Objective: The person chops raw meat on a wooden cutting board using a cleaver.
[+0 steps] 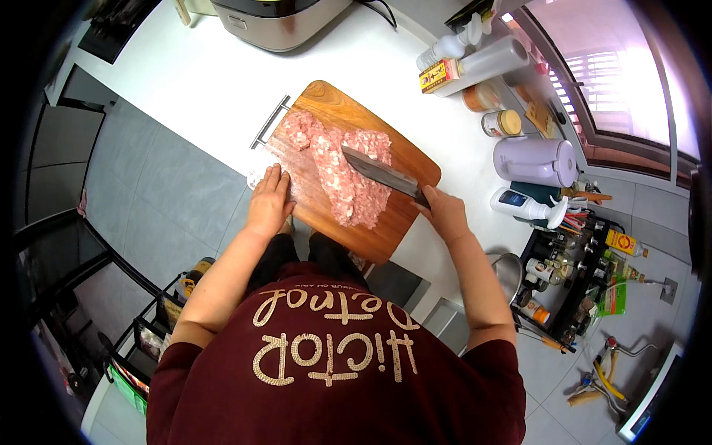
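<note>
Clock positions are taken from the centre of the cutting board, with 12 away from the person. The left hand [271, 202] rests palm down at the board's edge, between 8 and 9 o'clock, with its fingers straight and close together, pinching nothing; it appears to steady the board. The right hand [445, 213], between 3 and 4 o'clock, is wrapped around the handle of a broad knife [382, 173]. The blade points toward 10 o'clock and lies across the minced meat [337, 185], which is spread over the middle of the cutting board [326, 95], with a thicker lump at 10 o'clock. The step in hand is judged to be chopping or working the meat with the blade. The next move calls for a firm right-hand grip, a controlled lift and an even stroke along the meat, with the left fingers kept outside the blade's path. Beyond the board, a metal handle [271, 121] stands at 10 o'clock, a spray bottle [521, 205] between 3 and 4, a kettle [530, 161] at 3 and a cooker [278, 26] at 11.
</note>
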Demonstrator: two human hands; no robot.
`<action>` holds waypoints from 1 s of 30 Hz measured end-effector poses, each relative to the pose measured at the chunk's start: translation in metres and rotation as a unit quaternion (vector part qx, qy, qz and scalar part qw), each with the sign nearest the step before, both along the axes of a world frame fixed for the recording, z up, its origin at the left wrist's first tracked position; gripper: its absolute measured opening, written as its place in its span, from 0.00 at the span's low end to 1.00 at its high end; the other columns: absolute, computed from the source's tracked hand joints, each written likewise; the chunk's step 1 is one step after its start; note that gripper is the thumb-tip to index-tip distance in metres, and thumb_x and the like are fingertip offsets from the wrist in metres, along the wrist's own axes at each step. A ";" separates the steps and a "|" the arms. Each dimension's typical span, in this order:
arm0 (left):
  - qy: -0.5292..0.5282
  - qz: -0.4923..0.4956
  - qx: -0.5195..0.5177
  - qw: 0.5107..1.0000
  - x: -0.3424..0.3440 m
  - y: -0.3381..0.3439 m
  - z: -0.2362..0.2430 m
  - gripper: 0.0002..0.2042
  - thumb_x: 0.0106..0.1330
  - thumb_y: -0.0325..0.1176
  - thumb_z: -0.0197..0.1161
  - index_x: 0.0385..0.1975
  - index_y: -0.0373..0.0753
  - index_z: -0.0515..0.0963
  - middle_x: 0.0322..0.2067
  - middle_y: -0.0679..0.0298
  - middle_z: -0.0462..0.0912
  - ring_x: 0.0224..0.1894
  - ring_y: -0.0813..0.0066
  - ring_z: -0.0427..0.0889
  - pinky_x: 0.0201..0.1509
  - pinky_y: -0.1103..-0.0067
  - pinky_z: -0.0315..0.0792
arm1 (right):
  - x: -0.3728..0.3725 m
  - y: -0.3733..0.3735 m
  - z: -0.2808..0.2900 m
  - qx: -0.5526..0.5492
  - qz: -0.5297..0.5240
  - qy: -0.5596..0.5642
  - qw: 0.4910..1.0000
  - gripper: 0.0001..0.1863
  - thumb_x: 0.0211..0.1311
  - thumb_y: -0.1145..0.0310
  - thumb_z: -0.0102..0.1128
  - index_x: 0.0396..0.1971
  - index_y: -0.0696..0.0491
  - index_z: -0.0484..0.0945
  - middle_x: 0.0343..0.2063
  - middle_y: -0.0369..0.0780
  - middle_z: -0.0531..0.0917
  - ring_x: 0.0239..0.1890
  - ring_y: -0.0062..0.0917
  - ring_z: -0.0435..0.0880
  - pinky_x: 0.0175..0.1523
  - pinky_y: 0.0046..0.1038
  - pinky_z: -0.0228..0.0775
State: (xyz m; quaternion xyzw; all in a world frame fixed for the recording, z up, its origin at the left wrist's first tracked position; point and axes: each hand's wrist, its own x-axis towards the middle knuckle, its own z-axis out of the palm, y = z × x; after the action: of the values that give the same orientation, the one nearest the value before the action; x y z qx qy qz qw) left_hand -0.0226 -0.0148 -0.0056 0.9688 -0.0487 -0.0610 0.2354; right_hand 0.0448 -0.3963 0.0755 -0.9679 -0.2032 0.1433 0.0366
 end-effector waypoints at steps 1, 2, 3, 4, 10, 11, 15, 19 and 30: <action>-0.001 0.001 0.001 1.000 0.000 0.000 0.000 0.34 0.50 0.30 0.73 0.59 0.32 0.69 0.65 0.42 0.64 0.67 0.45 0.65 0.69 0.64 0.63 | -0.009 0.006 0.004 0.023 -0.037 -0.009 0.999 0.17 0.60 0.53 0.64 0.36 0.49 0.71 0.27 0.39 0.81 0.32 0.37 0.83 0.33 0.38 0.74; -0.002 0.002 0.003 1.000 -0.001 0.001 0.000 0.34 0.50 0.30 0.73 0.59 0.32 0.69 0.65 0.42 0.64 0.67 0.45 0.65 0.69 0.64 0.63 | -0.018 0.014 0.009 0.047 -0.074 -0.017 0.996 0.17 0.60 0.53 0.64 0.36 0.49 0.71 0.28 0.39 0.81 0.32 0.38 0.83 0.33 0.38 0.74; -0.011 0.001 0.005 1.000 0.001 0.002 0.000 0.34 0.50 0.30 0.73 0.59 0.32 0.69 0.65 0.42 0.64 0.67 0.45 0.65 0.69 0.64 0.63 | -0.023 0.024 0.016 0.072 -0.109 -0.025 0.991 0.16 0.61 0.54 0.64 0.36 0.50 0.72 0.28 0.40 0.82 0.32 0.38 0.83 0.33 0.37 0.74; -0.016 -0.002 0.008 1.000 0.000 0.002 0.001 0.34 0.50 0.30 0.73 0.59 0.32 0.69 0.65 0.42 0.64 0.67 0.45 0.65 0.69 0.64 0.63 | -0.029 0.037 0.026 0.121 -0.148 -0.014 0.982 0.16 0.62 0.54 0.63 0.38 0.50 0.73 0.30 0.42 0.83 0.33 0.39 0.84 0.35 0.38 0.74; -0.017 -0.013 0.013 1.000 0.000 0.002 0.000 0.33 0.51 0.31 0.73 0.59 0.32 0.69 0.65 0.43 0.65 0.67 0.46 0.65 0.69 0.65 0.64 | -0.056 0.101 -0.019 0.119 -0.272 0.061 0.953 0.18 0.65 0.54 0.59 0.44 0.53 0.72 0.32 0.50 0.84 0.37 0.47 0.84 0.41 0.46 0.73; -0.019 -0.012 0.011 1.000 -0.002 0.002 0.000 0.33 0.51 0.31 0.73 0.59 0.32 0.69 0.65 0.43 0.65 0.67 0.46 0.65 0.69 0.65 0.64 | -0.056 0.104 -0.030 0.067 -0.282 0.102 0.952 0.18 0.66 0.54 0.58 0.45 0.54 0.72 0.32 0.51 0.84 0.37 0.48 0.84 0.42 0.48 0.73; -0.007 -0.006 0.014 1.000 -0.003 0.002 -0.001 0.33 0.51 0.31 0.73 0.60 0.32 0.69 0.65 0.44 0.65 0.67 0.46 0.66 0.69 0.65 0.64 | -0.053 0.105 0.005 0.156 -0.282 0.040 0.946 0.20 0.67 0.54 0.55 0.48 0.56 0.71 0.32 0.54 0.84 0.38 0.52 0.83 0.44 0.49 0.73; -0.020 -0.009 0.018 1.000 -0.002 0.002 -0.005 0.34 0.51 0.31 0.73 0.60 0.32 0.70 0.65 0.44 0.65 0.67 0.46 0.66 0.69 0.65 0.65 | -0.047 0.102 -0.005 0.213 -0.338 0.019 0.917 0.19 0.66 0.56 0.56 0.47 0.55 0.70 0.33 0.54 0.83 0.39 0.53 0.82 0.44 0.49 0.73; -0.015 -0.008 0.014 1.000 -0.003 0.002 -0.003 0.32 0.51 0.32 0.73 0.59 0.33 0.70 0.66 0.45 0.65 0.67 0.47 0.66 0.69 0.65 0.65 | -0.035 0.099 -0.026 0.094 -0.336 0.058 0.935 0.19 0.66 0.55 0.56 0.44 0.57 0.71 0.35 0.54 0.83 0.40 0.53 0.82 0.44 0.49 0.72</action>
State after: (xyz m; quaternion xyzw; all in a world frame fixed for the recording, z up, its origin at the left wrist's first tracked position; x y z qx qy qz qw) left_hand -0.0256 -0.0131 -0.0087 0.9723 -0.0588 -0.0493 0.2208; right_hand 0.0094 -0.2975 0.0494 -0.9618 0.1235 0.1591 0.1856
